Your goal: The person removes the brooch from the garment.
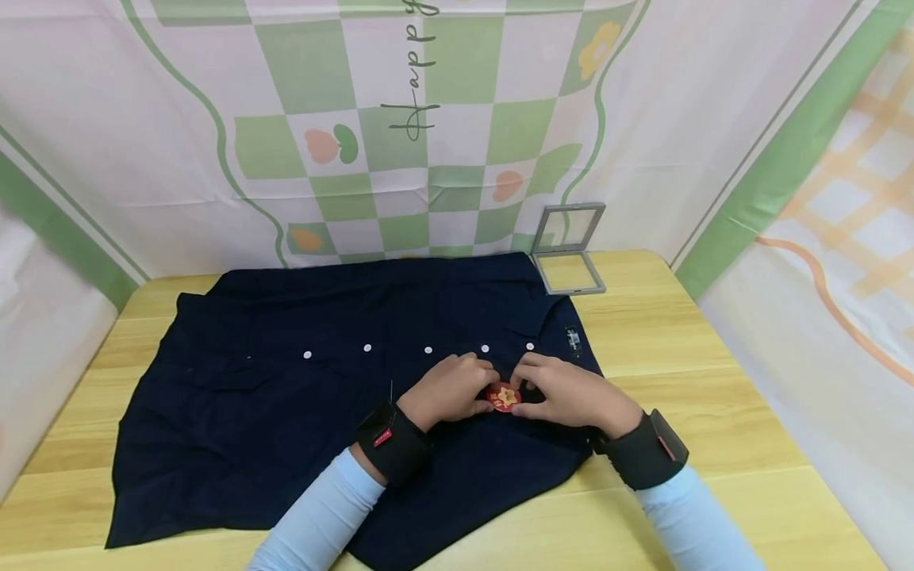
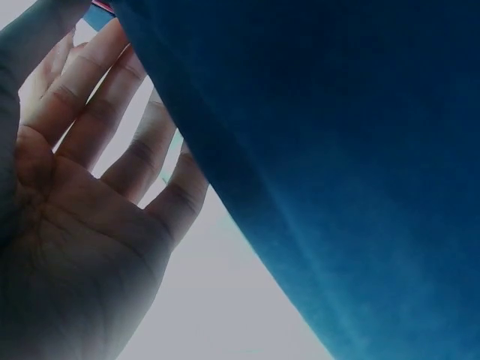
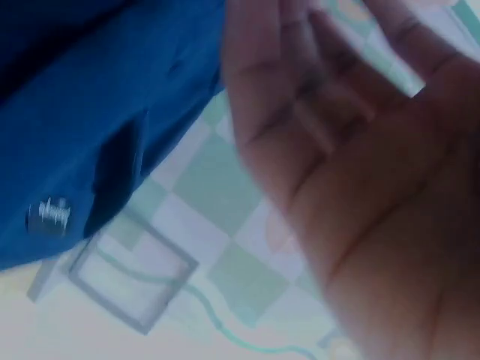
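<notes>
A round red badge (image 1: 504, 396) with a gold star lies over the front of a dark navy button-up shirt (image 1: 271, 436), which is spread on the table with its white buttons in a row. My left hand (image 1: 454, 388) pinches the badge's left edge between thumb and fingers. From the other side, my right hand (image 1: 567, 392) pinches its right edge, near the collar. In the left wrist view, shirt fabric (image 2: 322, 135) covers the left fingertips. The right wrist view shows the collar label (image 3: 49, 217) beside the right hand (image 3: 360, 172); its fingertips are out of frame.
An opened grey-framed clear case (image 1: 569, 293) stands at the back right of the wooden table (image 1: 714, 444), just past the collar. A patterned green and white cloth (image 1: 457, 135) hangs behind the table and along its sides.
</notes>
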`<action>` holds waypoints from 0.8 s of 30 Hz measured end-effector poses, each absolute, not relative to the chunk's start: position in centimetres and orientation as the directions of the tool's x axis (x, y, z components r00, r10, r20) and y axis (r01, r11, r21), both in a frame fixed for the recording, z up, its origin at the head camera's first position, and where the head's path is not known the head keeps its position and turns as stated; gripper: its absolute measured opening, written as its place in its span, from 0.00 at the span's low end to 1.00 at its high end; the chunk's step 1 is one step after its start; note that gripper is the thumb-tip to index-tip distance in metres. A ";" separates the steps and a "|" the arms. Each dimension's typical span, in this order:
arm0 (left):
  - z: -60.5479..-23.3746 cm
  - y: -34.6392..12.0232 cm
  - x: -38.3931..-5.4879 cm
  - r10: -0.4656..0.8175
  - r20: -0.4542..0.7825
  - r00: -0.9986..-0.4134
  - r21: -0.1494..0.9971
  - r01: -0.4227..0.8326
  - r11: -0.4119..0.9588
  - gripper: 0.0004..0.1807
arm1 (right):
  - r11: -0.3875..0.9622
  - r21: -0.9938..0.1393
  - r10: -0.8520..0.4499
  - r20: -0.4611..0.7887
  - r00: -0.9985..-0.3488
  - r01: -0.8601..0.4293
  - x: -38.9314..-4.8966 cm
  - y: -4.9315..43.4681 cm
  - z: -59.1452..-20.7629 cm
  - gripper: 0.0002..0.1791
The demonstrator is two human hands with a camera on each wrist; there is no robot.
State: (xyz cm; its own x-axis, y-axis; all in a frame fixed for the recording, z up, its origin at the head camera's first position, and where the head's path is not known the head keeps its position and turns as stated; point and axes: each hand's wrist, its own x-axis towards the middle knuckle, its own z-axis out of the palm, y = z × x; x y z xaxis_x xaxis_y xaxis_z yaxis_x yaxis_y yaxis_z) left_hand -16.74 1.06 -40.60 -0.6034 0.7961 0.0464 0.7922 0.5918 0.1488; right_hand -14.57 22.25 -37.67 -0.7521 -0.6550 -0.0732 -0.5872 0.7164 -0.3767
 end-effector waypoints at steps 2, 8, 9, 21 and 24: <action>-40.6 1.0 -16.7 0.795 0.042 -0.605 0.153 0.790 0.593 0.10 | 0.738 -0.365 -0.632 -0.079 -0.771 -0.568 -14.5 21.9 -37.9 0.10; -40.4 0.9 -16.7 0.797 0.036 -0.603 0.168 0.790 0.590 0.11 | 0.754 -0.342 -0.617 -0.075 -0.784 -0.561 -14.5 21.2 -38.9 0.11; -40.4 0.9 -16.7 0.798 0.036 -0.601 0.167 0.791 0.588 0.11 | 0.755 -0.340 -0.616 -0.073 -0.784 -0.561 -14.5 21.1 -39.0 0.11; -39.5 1.0 -16.4 0.819 0.076 -0.569 0.113 0.821 0.560 0.13 | 0.744 -0.314 -0.639 -0.076 -0.765 -0.590 -14.8 21.2 -39.5 0.11; -38.1 0.9 -15.8 0.838 0.119 -0.532 0.237 0.835 0.497 0.15 | 0.742 -0.333 -0.639 -0.085 -0.765 -0.583 -14.9 21.3 -39.5 0.09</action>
State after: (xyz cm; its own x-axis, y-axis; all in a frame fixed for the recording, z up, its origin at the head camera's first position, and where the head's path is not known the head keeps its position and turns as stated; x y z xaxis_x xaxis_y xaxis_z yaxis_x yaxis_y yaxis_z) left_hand -15.83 0.93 -38.13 -0.5322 0.8383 0.1188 0.8351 0.4966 0.2368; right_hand -14.90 21.28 -39.51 -0.7646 -0.6388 -0.0854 -0.5825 0.7417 -0.3325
